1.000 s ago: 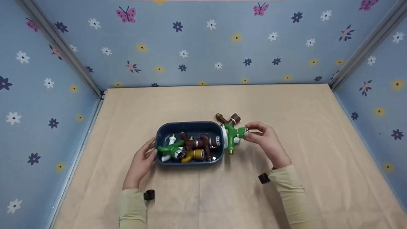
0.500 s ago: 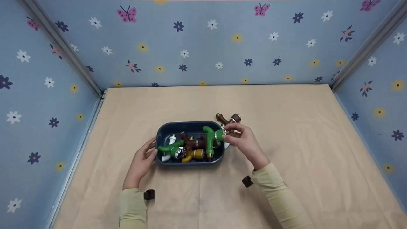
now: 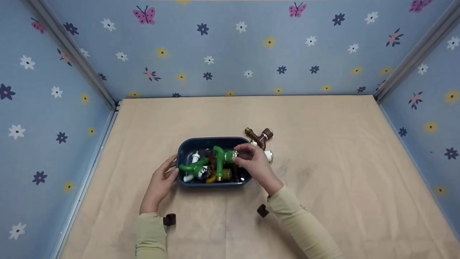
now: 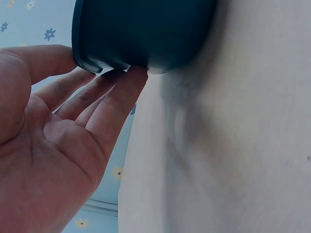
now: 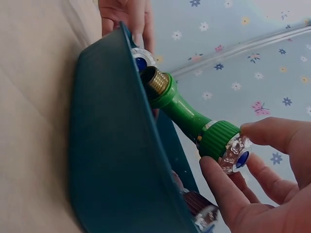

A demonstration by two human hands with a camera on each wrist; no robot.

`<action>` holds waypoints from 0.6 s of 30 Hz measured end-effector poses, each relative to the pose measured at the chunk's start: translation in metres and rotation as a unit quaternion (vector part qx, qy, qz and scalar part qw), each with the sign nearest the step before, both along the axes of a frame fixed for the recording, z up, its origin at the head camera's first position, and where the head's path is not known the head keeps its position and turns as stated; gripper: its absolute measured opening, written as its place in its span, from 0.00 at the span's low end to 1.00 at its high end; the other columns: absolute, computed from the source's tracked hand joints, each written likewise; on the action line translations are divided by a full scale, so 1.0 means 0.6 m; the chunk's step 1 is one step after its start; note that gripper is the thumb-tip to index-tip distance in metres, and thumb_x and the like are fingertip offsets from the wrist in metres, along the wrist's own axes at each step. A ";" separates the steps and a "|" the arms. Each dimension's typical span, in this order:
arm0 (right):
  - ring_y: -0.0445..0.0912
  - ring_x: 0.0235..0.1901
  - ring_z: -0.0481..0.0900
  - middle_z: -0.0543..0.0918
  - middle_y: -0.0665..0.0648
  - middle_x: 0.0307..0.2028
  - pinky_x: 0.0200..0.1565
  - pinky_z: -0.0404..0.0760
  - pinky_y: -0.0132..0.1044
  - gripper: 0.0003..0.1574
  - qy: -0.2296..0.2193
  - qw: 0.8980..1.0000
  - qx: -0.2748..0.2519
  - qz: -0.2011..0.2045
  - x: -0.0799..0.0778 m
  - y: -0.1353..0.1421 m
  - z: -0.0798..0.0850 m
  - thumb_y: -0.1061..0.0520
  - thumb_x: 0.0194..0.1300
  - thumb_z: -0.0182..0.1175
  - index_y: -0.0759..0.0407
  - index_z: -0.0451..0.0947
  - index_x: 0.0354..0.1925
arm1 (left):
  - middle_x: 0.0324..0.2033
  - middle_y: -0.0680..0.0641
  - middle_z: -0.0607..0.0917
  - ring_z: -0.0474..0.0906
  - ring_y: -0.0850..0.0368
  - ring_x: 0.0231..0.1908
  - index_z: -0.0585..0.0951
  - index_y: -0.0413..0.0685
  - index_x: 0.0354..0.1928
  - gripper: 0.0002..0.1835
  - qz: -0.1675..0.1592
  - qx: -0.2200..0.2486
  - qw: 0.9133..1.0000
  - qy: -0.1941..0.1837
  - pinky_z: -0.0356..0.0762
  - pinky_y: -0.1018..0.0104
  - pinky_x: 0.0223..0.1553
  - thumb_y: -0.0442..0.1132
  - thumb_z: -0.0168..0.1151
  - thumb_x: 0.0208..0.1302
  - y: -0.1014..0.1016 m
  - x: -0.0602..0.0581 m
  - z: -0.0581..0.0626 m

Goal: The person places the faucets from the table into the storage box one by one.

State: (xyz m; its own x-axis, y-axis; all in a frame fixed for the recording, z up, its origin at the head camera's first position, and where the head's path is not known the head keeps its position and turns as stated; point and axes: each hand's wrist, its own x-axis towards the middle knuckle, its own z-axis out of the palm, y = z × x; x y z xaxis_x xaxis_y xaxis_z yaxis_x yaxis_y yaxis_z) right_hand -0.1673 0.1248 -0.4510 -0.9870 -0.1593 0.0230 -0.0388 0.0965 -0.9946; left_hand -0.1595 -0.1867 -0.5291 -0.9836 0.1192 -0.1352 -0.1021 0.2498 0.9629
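In the head view, my right hand [image 3: 257, 163] pinches a green plastic faucet [image 3: 219, 163] by its ribbed knob. The right wrist view shows thumb and fingers on the clear, blue-centred end of that knob, with the brass threaded end [image 5: 158, 81] pointing away from my palm. The faucet is tilted above the dark blue bin [image 3: 215, 185]. My left hand [image 3: 161, 183] holds the bin's left end, its fingertips against the outer wall in the left wrist view. Inside lie another green faucet [image 3: 194, 168], a white one [image 3: 195, 157], a yellow one [image 3: 211, 178] and partly hidden brown pieces.
Outside the bin's right end lie a brown faucet [image 3: 261, 138] and a white one [image 3: 268, 155], the latter partly behind my right hand. A beige cloth [image 3: 323, 144] covers the table. Flower-patterned walls [image 3: 244, 46] enclose the back and sides.
My right hand has carried the green faucet left, from beyond the bin's right end to above its contents. The white faucet outside is partly uncovered. My left hand has stayed on the bin.
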 end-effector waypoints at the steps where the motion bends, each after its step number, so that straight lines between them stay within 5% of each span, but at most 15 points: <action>1: 0.59 0.44 0.79 0.80 0.69 0.44 0.41 0.80 0.33 0.19 0.007 1.000 0.004 -0.001 0.001 -0.003 -0.001 0.71 0.56 0.64 0.79 0.74 0.46 | 0.64 0.41 0.69 0.71 0.48 0.59 0.62 0.56 0.72 0.27 -0.001 0.000 1.000 0.002 0.77 0.58 0.49 0.36 0.51 0.73 0.000 0.000 0.000; 5: 0.62 0.46 0.79 0.79 0.70 0.45 0.44 0.80 0.40 0.19 0.015 1.000 0.022 -0.004 0.001 -0.008 -0.005 0.71 0.56 0.65 0.78 0.75 0.46 | 0.64 0.40 0.69 0.72 0.47 0.58 0.62 0.55 0.72 0.27 0.002 -0.004 1.000 0.006 0.77 0.59 0.49 0.35 0.51 0.73 0.000 0.001 -0.001; 12: 0.58 0.45 0.80 0.81 0.65 0.44 0.48 0.77 0.52 0.20 0.030 0.998 0.046 -0.012 -0.016 -0.008 -0.055 0.68 0.55 0.68 0.72 0.77 0.47 | 0.63 0.42 0.70 0.73 0.47 0.58 0.62 0.57 0.72 0.27 0.001 -0.022 1.000 0.002 0.77 0.56 0.50 0.35 0.50 0.73 0.003 0.000 0.003; 18: 0.52 0.44 0.80 0.81 0.59 0.42 0.50 0.77 0.48 0.18 0.058 0.995 0.084 -0.014 -0.016 -0.007 -0.067 0.64 0.55 0.70 0.64 0.79 0.44 | 0.63 0.41 0.70 0.72 0.46 0.58 0.61 0.56 0.72 0.27 0.002 -0.024 1.000 0.001 0.76 0.54 0.51 0.35 0.50 0.73 0.005 -0.002 0.004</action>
State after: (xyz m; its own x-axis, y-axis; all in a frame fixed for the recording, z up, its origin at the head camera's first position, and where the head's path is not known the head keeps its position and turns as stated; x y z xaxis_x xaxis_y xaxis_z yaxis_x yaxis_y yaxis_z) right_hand -0.1768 0.1208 -0.4910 -0.9834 -0.1425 0.1118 -0.1466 0.2630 -0.9536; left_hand -0.1605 -0.1840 -0.5270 -0.9845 0.1082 -0.1383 -0.1009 0.2955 0.9500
